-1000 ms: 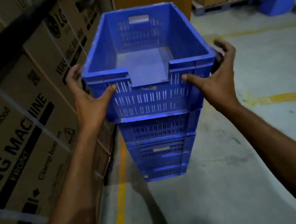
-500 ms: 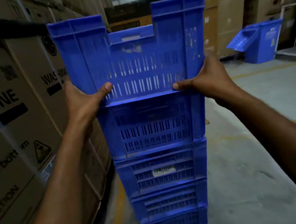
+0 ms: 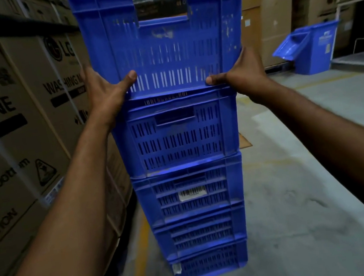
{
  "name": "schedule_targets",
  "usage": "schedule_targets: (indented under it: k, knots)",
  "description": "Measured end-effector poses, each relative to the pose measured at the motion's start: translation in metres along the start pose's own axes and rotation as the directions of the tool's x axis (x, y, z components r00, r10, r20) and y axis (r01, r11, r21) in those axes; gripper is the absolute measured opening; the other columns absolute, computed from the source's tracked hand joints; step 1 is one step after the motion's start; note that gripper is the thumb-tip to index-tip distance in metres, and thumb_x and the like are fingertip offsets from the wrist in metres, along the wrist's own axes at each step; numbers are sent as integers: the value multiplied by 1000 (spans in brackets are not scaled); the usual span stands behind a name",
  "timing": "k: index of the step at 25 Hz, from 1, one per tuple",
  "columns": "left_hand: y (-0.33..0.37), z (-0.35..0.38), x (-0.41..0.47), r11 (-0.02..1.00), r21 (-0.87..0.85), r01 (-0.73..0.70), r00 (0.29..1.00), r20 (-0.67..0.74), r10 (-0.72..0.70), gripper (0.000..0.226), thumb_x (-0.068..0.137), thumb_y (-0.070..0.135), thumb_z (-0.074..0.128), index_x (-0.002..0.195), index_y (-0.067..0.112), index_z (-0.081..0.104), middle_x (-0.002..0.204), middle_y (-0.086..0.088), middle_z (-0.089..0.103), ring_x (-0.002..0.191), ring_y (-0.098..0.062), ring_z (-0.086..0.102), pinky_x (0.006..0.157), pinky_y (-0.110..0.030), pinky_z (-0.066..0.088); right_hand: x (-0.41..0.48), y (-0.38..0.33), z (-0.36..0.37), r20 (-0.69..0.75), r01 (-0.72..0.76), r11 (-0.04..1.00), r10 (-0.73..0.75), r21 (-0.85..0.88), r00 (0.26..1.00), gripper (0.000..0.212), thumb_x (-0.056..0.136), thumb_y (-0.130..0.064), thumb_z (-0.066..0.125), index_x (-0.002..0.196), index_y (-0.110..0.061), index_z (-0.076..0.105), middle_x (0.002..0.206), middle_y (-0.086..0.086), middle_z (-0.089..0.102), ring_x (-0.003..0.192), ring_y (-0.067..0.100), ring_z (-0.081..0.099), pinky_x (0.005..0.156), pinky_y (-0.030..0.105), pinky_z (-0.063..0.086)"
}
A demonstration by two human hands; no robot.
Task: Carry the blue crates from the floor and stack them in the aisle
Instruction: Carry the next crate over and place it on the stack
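Observation:
A blue slotted crate sits at the top of a tall stack of blue crates standing on the concrete floor. My left hand grips its lower left corner, thumb on the front wall. My right hand grips the lower right corner, thumb pressed along the bottom edge. The top crate looks level, its base at the rim of the crate under it. A barcode label marks the third crate down.
Large cardboard washing-machine boxes line the left side, close to the stack. A yellow floor line runs beside them. A blue bin with an open lid stands at the back right before more cartons. Open concrete floor lies to the right.
The crate in my hands has gone from held tilted toward me above the stack to sitting upright on its top. My view has risen and come closer.

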State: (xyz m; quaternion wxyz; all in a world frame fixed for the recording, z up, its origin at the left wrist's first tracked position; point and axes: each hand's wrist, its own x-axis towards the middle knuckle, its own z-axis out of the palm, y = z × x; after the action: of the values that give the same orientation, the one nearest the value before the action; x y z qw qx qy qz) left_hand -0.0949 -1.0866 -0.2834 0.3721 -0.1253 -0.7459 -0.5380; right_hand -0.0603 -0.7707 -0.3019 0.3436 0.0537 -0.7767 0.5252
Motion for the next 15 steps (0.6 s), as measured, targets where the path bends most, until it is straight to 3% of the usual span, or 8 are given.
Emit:
schedule_targets:
  k: [7, 11, 15]
  knots:
    - [-1, -18, -7, 998, -5, -62, 998, -32, 62, 112, 63, 63, 87, 149, 19, 30, 150, -2, 42, 135, -15, 50, 110, -42, 47, -3, -18, 7, -20, 59, 998, -60, -22, 998, 100, 46, -41, 100, 132, -21, 52, 125, -7, 65, 116, 13, 63, 100, 42, 56]
    - [-4, -17, -23, 999, 13, -40, 999, -18, 40, 118, 62, 70, 83, 152, 19, 26, 154, -3, 37, 139, -18, 45, 114, -43, 43, -12, -15, 6, -25, 95, 995, -96, -20, 995, 101, 49, -35, 100, 136, -18, 50, 130, -5, 63, 120, 14, 60, 103, 41, 53]
    - [-4, -17, -29, 997, 53, -51, 999, 4, 50, 116, 69, 63, 82, 155, 15, 21, 157, -5, 28, 143, -20, 38, 119, -38, 35, -21, -15, 5, -29, 87, 996, -87, -20, 996, 95, 52, -31, 100, 134, -16, 53, 127, -6, 64, 112, 8, 61, 98, 34, 56]
